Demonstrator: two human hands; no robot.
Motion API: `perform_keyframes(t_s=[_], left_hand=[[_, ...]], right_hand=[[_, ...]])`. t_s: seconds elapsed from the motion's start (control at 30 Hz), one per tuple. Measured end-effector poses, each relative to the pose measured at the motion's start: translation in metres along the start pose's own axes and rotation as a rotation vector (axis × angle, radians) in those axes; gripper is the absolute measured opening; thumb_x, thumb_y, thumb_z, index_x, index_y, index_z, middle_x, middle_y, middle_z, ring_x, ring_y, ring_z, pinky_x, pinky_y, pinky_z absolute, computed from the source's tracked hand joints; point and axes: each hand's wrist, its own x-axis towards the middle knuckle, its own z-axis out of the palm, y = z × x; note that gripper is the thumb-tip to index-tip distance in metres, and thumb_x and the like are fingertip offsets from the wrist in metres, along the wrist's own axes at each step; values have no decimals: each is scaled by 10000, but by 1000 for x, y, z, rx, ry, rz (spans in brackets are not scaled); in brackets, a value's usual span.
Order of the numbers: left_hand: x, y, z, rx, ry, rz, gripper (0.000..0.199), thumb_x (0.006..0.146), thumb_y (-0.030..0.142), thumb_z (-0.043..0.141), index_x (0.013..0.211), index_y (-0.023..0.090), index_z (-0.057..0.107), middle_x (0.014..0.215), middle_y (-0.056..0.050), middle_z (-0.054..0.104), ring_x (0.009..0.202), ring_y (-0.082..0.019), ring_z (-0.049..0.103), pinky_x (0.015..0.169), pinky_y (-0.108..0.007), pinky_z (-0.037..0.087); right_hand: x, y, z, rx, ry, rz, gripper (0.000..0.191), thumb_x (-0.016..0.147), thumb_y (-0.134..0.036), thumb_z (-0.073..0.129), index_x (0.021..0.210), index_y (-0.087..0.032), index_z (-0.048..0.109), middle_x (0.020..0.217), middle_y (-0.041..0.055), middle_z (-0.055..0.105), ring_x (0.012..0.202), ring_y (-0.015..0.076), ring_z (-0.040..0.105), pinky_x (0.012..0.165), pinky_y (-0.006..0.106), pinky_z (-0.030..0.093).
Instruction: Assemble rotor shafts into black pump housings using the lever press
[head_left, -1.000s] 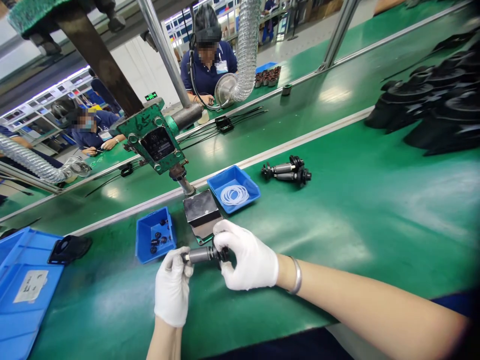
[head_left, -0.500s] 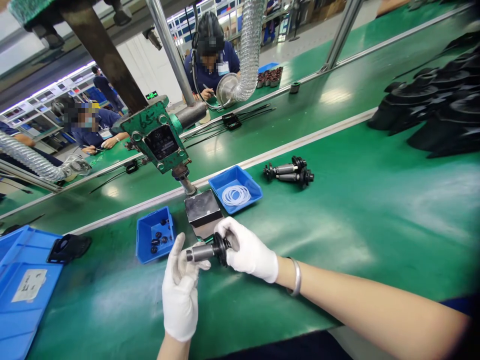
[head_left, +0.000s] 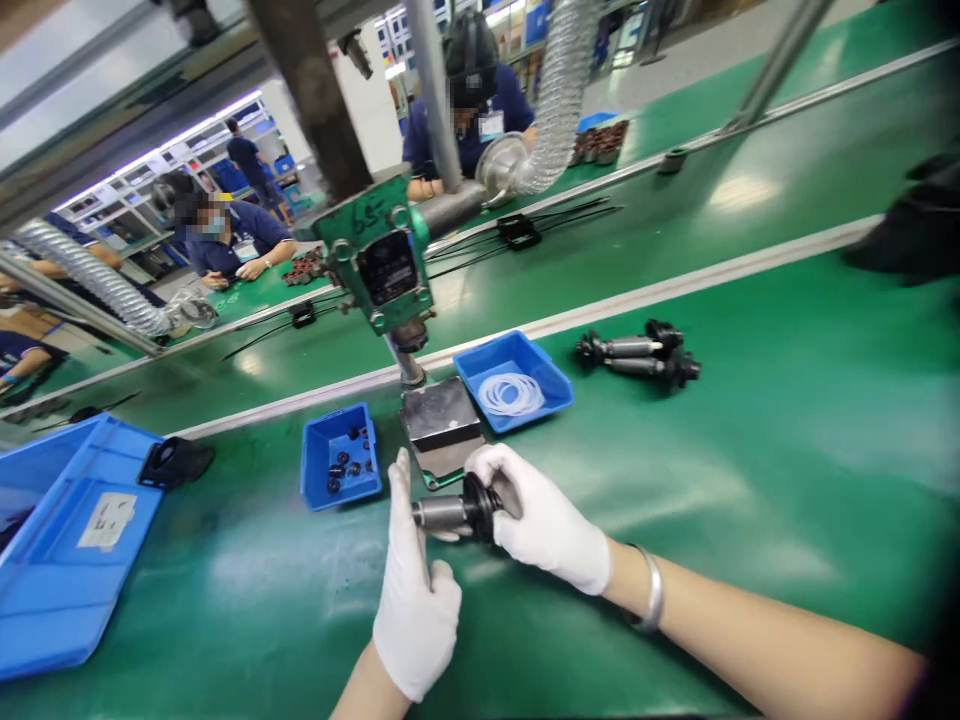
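Gray-and-black shaft part (head_left: 444, 512) is held sideways over the near side of the green bench (head_left: 750, 480), between the 2 hands. Its black flanged end is clasped by the white-gloved right grip (head_left: 547, 525), whose fingers are closed around it. The left grip (head_left: 416, 610), also gloved, is opened, with fingers straightened beside the plain gray end; whether that end is pressed by them cannot be told.

Beyond the part, a black block (head_left: 442, 412) is set in front of a green press (head_left: 386, 265) and is flanked by 2 blue trays. Small black pieces (head_left: 355, 468) are contained in the left tray (head_left: 319, 440), and white rings (head_left: 511, 410) in the right tray (head_left: 525, 350). Farther right, 2 similar shaft parts (head_left: 631, 348) are laid close together. At the far left, a blue bin (head_left: 67, 590) is marked with a white label (head_left: 107, 520). Across the bench, a co-worker (head_left: 514, 95) is partly hidden by a silver duct (head_left: 559, 100).
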Motion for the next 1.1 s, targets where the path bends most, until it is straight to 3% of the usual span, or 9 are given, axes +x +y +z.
perform_keyframes(t_s=[0.13,0.23,0.3,0.4,0.53,0.67,0.77,1.0,1.1], left_hand=[[26,-12,-59,188,80,-6,883,763,33,421,1546,251,77,1540,-95,368,1336,-254,468,1131,-423,381],[66,-36,-146,600,508,-84,737,824,97,367,1516,216,141,1542,-114,338,1227,-222,559,1058,-392,449],[91,-57,-208,941,686,-333,651,834,138,384,1472,158,256,1542,-153,306,1306,-278,477,1073,-442,412],[115,-85,-279,1082,746,-516,569,797,230,498,1337,56,455,1530,-276,232,1339,-461,358,1038,-632,332],[126,-108,-325,1252,578,-593,440,737,340,606,1112,113,641,1464,-246,375,1358,-482,271,1048,-636,262],[124,-111,-333,1353,334,-529,305,764,406,590,863,141,705,1336,-219,537,1366,-464,258,1057,-596,253],[105,-99,-315,1345,108,-430,287,781,458,580,725,196,681,1269,-138,613,1272,-376,434,1048,-491,333],[15,-49,-219,1329,-108,-221,544,802,494,582,1237,170,545,1055,-115,654,940,-282,637,853,-385,481],[-12,-34,-181,1280,-303,-127,353,845,422,531,1112,213,625,985,-97,659,872,-275,636,826,-403,473]], right_hand=[[4,4,-3,21,-37,49,247,638,-200,584,836,-218,437,836,12,486,740,176,466,665,290,432],[10,7,-6,35,-54,74,225,647,-234,577,833,-219,451,827,11,482,732,178,470,637,286,429],[12,12,-6,36,-61,87,225,644,-245,578,833,-219,459,820,11,483,730,181,474,625,283,432],[11,21,-6,30,-85,111,221,647,-253,586,828,-220,463,805,7,482,710,177,474,622,281,438],[11,33,-5,4,-125,145,224,660,-270,600,836,-218,471,813,12,489,715,182,480,620,283,439],[12,33,-7,-9,-122,177,238,663,-274,629,827,-217,467,795,7,481,713,182,474,631,285,441],[14,25,-9,41,-122,193,248,653,-275,636,822,-215,464,799,7,481,713,177,465,629,283,435],[13,7,-5,218,-103,244,299,650,-278,650,837,-220,424,778,-11,457,662,147,435,560,250,390],[9,6,-2,287,-109,220,336,629,-271,652,853,-223,406,760,-25,446,635,133,424,544,236,373]])
